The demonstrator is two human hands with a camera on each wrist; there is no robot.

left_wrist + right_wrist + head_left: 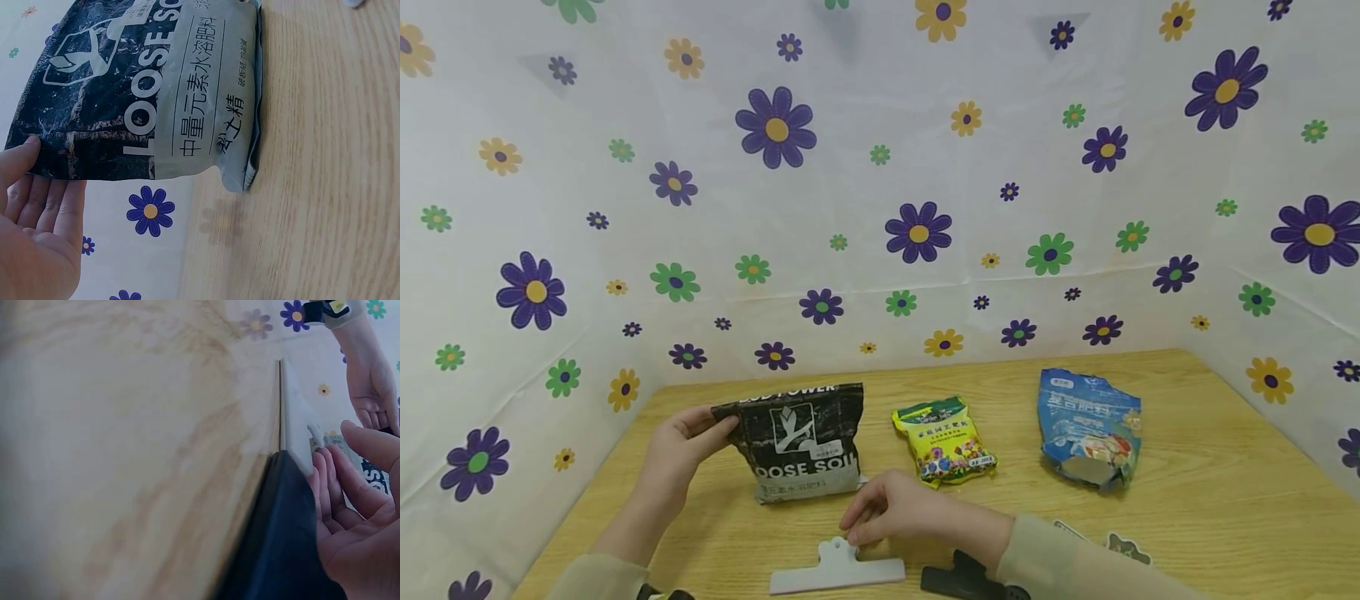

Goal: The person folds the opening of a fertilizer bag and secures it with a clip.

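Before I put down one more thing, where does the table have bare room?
Bare: right of the blue bag, and a narrower strip between it and the yellow packet. Crowded: around the right hand, white clip and black clip.

Soil bag (805, 446) left, packet (947, 442) between, pouch (1090, 425) right, two clips (837, 572) in front on table (1232, 467)

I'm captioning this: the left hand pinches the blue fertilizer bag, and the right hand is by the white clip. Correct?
Not quite: the left hand pinches the LOOSE SOIL bag, not the blue fertilizer bag, as the head view shows; the rest stands.
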